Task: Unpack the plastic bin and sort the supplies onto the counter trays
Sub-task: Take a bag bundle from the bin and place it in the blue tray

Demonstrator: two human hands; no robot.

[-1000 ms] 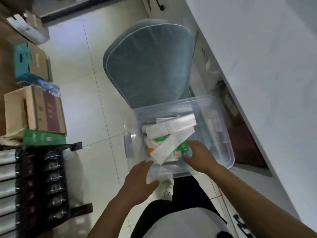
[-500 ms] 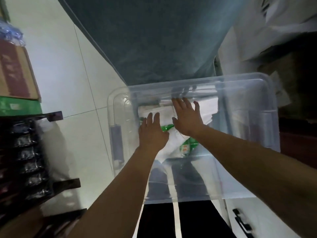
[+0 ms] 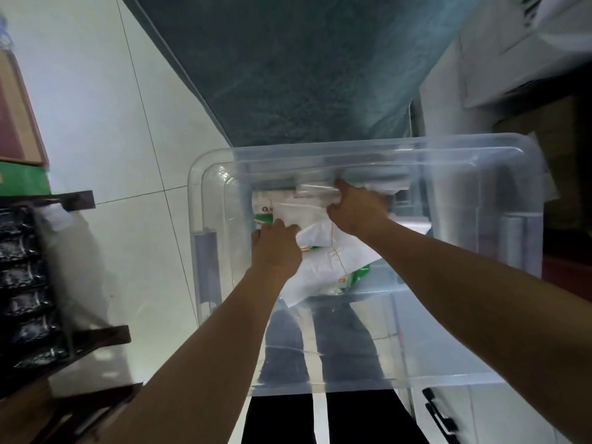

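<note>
Both hands reach into the clear bin (image 3: pixel 368 152). The left hand (image 3: pixel 275 248) and right hand (image 3: pixel 355 209) each close their fingers on white packets (image 3: pixel 323 248).

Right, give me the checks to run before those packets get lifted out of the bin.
1. Left hand grip on the white plastic packets: ok, fingers curled on them.
2. Right hand grip on the clear packet: ok.
3. Whole stack gathered, green-printed packet included: cannot tell.
4. Clear plastic bin opening unobstructed: ok.
5. Bin steady: cannot tell.
6. Counter trays ready: cannot tell, out of view.
</note>
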